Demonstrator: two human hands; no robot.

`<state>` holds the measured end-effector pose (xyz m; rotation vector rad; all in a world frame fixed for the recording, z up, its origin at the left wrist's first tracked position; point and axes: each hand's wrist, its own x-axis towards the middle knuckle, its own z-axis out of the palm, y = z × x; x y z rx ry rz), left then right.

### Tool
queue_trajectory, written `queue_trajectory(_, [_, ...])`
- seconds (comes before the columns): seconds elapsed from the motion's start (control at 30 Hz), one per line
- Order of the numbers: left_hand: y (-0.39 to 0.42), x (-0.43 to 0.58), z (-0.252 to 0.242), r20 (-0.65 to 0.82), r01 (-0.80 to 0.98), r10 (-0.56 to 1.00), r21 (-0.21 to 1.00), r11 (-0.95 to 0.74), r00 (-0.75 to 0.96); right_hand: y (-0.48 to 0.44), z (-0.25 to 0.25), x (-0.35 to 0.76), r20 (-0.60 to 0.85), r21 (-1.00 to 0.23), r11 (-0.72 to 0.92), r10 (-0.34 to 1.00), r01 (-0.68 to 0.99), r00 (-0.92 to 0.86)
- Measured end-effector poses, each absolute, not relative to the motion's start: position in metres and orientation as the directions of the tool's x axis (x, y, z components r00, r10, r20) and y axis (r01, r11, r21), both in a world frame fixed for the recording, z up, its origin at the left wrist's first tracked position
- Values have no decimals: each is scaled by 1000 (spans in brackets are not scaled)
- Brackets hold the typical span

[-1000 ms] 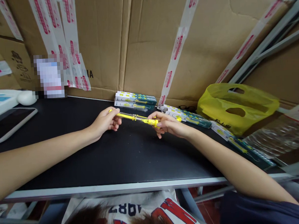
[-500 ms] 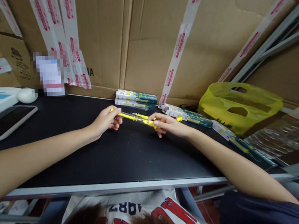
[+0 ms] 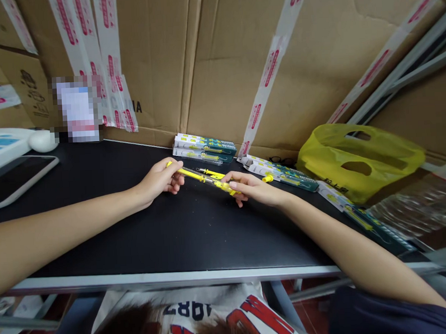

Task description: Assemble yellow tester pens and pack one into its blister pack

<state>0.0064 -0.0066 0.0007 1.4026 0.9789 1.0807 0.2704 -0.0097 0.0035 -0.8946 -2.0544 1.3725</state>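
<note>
A slender yellow and clear tube [image 3: 193,175], seemingly a spring scale, spans the gap between my hands above the black tabletop. My left hand [image 3: 164,177] pinches its left end between thumb and fingers. Closed around its right part is my right hand [image 3: 250,188], which hides some of that end. Just behind lies another thin yellow piece [image 3: 212,173], partly covered by the right fingers. A yellow knob [image 3: 267,178] shows past the right hand; which piece it belongs to I cannot tell.
Printed boxes [image 3: 205,147] are stacked at the back, with more boxes [image 3: 279,173] running rightward. A yellow plastic bag [image 3: 357,160] stands at right. At left are a phone [image 3: 20,180] and a white device [image 3: 5,148]. Taped cardboard [image 3: 222,77] forms the back wall.
The view has shifted slightly, so everything sits a little further right. Both hands keep their hold on the yellow tube, with almost no other movement.
</note>
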Motion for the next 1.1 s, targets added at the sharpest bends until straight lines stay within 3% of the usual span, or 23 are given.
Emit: queue_trajectory(1.1, [-5, 6, -3, 84, 35, 956, 995, -98, 280, -16, 11, 267, 16, -855, 347, 761, 385, -649])
